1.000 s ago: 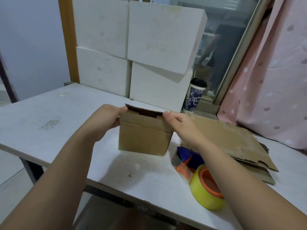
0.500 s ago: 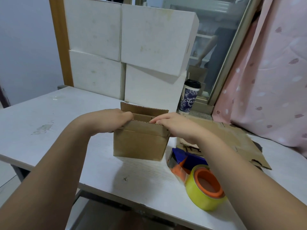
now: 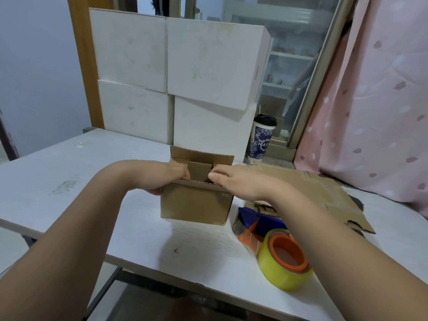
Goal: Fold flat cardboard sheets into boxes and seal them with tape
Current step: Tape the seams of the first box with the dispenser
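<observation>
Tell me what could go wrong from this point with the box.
The left hand and right hand press the side flaps of the cardboard box inward; releasing them to fetch tape may let them spring back up.
The tape roll lies near the front edge of the table by the right forearm; a sweep could knock it off.

Both bare forearms reach forward, fingertips nearly meeting. The left hand [image 3: 166, 176] curls over the box [image 3: 196, 206] edge. The right hand [image 3: 234, 181] presses flat.

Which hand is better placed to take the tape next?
Right hand, probably: the yellow tape roll lies beside its forearm, while the left hand could steady the cardboard box.
</observation>
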Motion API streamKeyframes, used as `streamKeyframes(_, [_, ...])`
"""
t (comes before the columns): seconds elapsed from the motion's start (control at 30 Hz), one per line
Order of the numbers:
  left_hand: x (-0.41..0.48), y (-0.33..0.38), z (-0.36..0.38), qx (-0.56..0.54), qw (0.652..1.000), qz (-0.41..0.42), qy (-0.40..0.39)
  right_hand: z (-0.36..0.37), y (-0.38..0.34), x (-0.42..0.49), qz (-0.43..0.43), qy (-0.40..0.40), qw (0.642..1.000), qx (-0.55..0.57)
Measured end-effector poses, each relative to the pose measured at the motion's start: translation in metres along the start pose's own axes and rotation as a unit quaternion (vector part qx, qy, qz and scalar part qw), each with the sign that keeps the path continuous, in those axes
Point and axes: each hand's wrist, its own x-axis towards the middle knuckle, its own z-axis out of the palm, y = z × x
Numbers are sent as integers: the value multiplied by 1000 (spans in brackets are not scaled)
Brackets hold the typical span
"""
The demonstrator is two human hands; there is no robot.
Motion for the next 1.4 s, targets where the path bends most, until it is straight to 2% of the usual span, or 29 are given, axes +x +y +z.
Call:
streamKeyframes(0.1, [4,-14,0,-18,998,48,32,3,5,-1,16,66,996,57])
streamKeyframes(0.27, [9,-36,4,37,978,79,188,9,18,6,56,163,966,191])
streamKeyframes(0.33, [16,-44,11,2,964,98,246,12,20,8,62,170,952,247])
streamKeyframes(0.4, [25,-50,18,-82,951,106,278,15,20,10,60,160,943,284])
streamKeyframes(0.5, [46,-58,28,-225,919,100,307,21,23,17,52,149,953,260])
streamKeyframes(0.57, [64,-62,35,-277,899,84,328,25,25,29,48,159,952,257])
streamKeyframes(0.67, [89,-66,46,-229,900,59,367,31,26,54,54,187,947,256])
streamKeyframes(0.77, [115,-73,52,-208,883,57,418,34,26,81,62,205,946,243])
streamKeyframes(0.93, [151,-83,42,-209,877,0,432,39,21,133,76,230,937,252])
streamKeyframes(1.27, [192,-87,18,-253,839,-20,482,33,24,194,78,231,941,233])
streamKeyframes(1.4, [198,-87,20,-186,858,3,479,31,19,201,91,224,943,228])
